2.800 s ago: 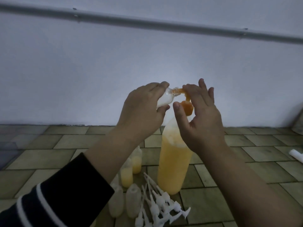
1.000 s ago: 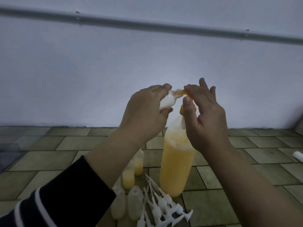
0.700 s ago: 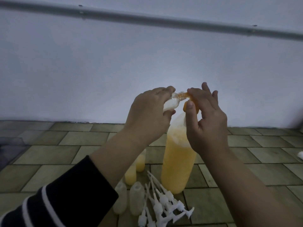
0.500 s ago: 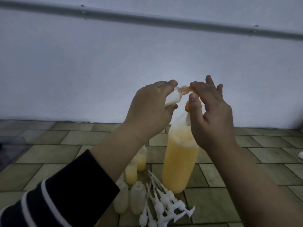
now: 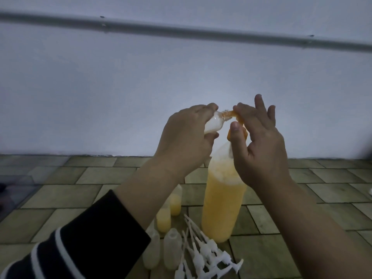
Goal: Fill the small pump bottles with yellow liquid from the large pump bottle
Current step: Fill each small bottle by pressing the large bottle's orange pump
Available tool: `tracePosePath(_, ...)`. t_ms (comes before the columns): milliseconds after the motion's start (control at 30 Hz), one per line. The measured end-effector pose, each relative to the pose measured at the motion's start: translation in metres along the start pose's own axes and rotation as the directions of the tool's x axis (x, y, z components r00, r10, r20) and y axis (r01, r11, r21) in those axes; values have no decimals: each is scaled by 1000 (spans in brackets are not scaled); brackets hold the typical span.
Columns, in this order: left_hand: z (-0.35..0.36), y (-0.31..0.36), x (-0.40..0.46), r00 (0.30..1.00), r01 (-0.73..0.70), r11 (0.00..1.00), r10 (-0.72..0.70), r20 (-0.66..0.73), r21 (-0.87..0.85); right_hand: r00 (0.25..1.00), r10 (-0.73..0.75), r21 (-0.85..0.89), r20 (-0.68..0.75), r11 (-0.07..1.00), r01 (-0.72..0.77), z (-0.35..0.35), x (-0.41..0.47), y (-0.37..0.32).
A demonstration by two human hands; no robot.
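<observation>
Since a moment ago, both hands have barely shifted. The tall translucent bottle of yellow liquid [image 5: 222, 200] stands on the tiled floor. Above it, the right hand [image 5: 259, 146] pinches its orange pump nozzle [image 5: 237, 119]; the left hand [image 5: 187, 135] clasps a small clear bottle [image 5: 75, 124] against the spout. Filling is underway; next, press again.

No text, label, brand, number or sign can be read anywhere in the head view. The large pump bottle [image 5: 222, 200] is seen as plain translucent plastic with yellow liquid inside, and no sticker or print is shown on it. The small bottle [image 5: 73, 124] and the small bottles on the floor [image 5: 170, 252] are likewise unmarked. The white wall [image 5: 120, 87] and the tiled floor [image 5: 60, 196] carry no lettering. The picture is dim and slightly blurred, so any fine print could not be made out.
</observation>
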State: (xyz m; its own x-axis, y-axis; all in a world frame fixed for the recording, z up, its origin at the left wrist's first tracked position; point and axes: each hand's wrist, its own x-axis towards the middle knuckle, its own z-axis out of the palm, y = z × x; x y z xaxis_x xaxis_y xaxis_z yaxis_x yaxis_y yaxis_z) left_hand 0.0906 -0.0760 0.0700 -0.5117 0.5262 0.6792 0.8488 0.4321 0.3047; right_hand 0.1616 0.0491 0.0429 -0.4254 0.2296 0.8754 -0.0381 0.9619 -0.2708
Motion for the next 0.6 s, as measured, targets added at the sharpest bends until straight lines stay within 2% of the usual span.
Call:
tracePosePath(167, 6, 0, -5, 1000, 0, 1000, 0, 1, -17, 999, 16, 29, -28, 999, -15, 9, -10, 4)
tracePosePath(367, 4, 1, -5, 999, 22, 1000, -22, 43, -3, 999, 9, 16, 43, 1000, -10, 1, -9, 4)
tracePosePath(600, 1, 5, -5, 1000, -1, 1000, 1, 15, -12, 999, 26, 70, -25, 997, -25, 0, -6, 4)
